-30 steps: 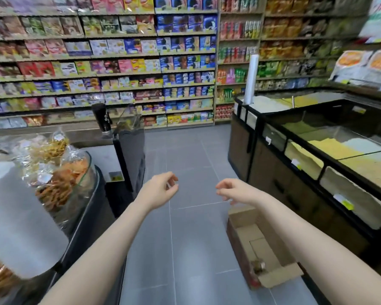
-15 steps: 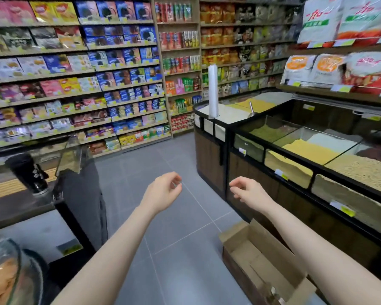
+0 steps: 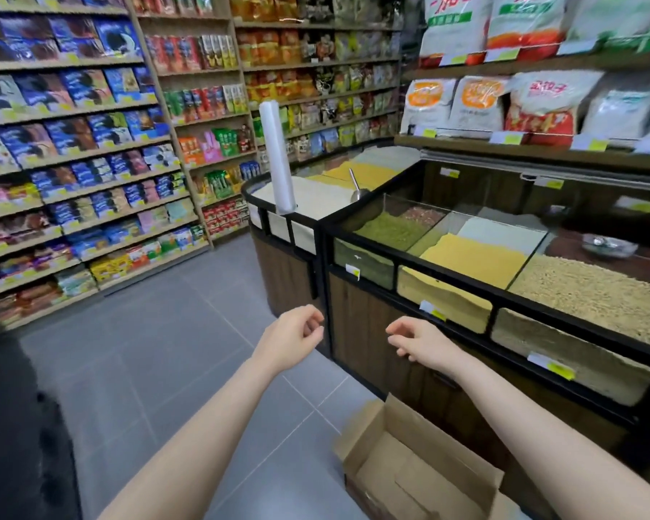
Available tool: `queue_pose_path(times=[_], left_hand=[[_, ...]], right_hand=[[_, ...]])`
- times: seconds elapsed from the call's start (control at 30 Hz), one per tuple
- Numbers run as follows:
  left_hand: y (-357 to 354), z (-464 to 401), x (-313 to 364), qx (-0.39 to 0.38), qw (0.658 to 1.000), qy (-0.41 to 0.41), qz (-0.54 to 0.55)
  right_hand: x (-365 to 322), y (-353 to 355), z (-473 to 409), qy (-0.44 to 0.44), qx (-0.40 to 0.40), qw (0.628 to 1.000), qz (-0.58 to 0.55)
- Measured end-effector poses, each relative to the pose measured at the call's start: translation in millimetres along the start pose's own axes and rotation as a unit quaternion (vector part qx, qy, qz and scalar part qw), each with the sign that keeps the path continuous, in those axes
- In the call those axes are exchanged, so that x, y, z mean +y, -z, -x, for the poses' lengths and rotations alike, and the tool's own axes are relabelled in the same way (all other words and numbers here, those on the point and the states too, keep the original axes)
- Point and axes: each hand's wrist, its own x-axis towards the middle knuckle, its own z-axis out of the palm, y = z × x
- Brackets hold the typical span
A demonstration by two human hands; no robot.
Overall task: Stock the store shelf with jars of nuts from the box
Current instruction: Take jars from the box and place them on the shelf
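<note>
I see my left hand and right hand raised side by side in front of me, near each other but apart, fingers loosely curled and holding nothing. The box sits open on the floor below and a little right of my right fingers; I can't tell whether any jars lie in it. Beyond my right fingers stands the grain bin. Left of my left fingers, across the aisle, run the shelves of packaged snacks.
</note>
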Motion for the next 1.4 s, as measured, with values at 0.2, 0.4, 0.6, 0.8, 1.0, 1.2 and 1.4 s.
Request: queue_pose_path(times=[0.2, 0.4, 0.6, 0.8, 1.0, 1.2, 1.4], left_hand=[[-43.4, -85.5, -26.1, -0.051, 0.998, -0.01, 0.047], [-101.4, -167.7, -48.4, -0.138, 0.985, -0.032, 0.1], [-188.5, -233.5, -63.5, -0.266, 0.952, -0.087, 0.127], [-295.7, -264.7, -82.9, -0.377, 0.91, -0.108, 0.132], [-442.8, -240.1, -138.8, -0.447, 0.882, -0.101, 0.114], [-614.8, -188.0, -206.7, -0.498, 0.86, -0.098, 0.058], [-737.8, -111.0, -284.2, -0.57, 0.814, -0.107, 0.03]], right_hand=[[28.2, 18.4, -57.8, -0.075, -0.021, 0.997, 0.009], [76.7, 17.9, -83.8, -0.137, 0.058, 0.988, -0.029], [138.6, -6.0, -92.7, -0.279, 0.174, 0.94, -0.089], [240.2, -61.0, -92.9, -0.414, 0.189, 0.883, -0.116], [380.4, -144.9, -95.6, -0.515, 0.187, 0.821, -0.158], [550.9, -253.5, -102.3, -0.564, 0.154, 0.801, -0.13], [665.6, -372.0, -124.7, -0.628, 0.1, 0.762, -0.125]])
